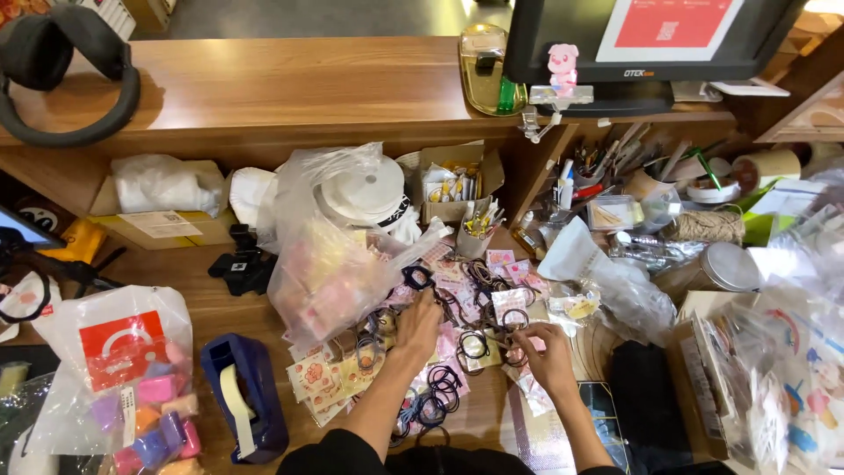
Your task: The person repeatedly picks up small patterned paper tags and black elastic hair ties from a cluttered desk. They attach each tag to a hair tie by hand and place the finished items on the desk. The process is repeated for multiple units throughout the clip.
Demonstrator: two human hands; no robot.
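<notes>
At your far left, a clear bag of pastel blocks (145,422) lies on the desk (211,308), and a dark blue tape dispenser (251,405) stands just beside it. Next comes a large crumpled plastic bag (330,264) with pink contents, slumped against the pile you are working.

Your left hand (417,330) lies palm-down on the spread of hair ties on printed cards (475,303). Its fingers are pressed together and reach in under the bag's edge; whether they pinch anything cannot be told. Your right hand (547,356) rests just right of it, fingers curled on one carded tie.

The cards lie loose and overlapping, with no sorted stack evident; by that, most of the handling remains. Further right lies a black pouch (646,396).
</notes>
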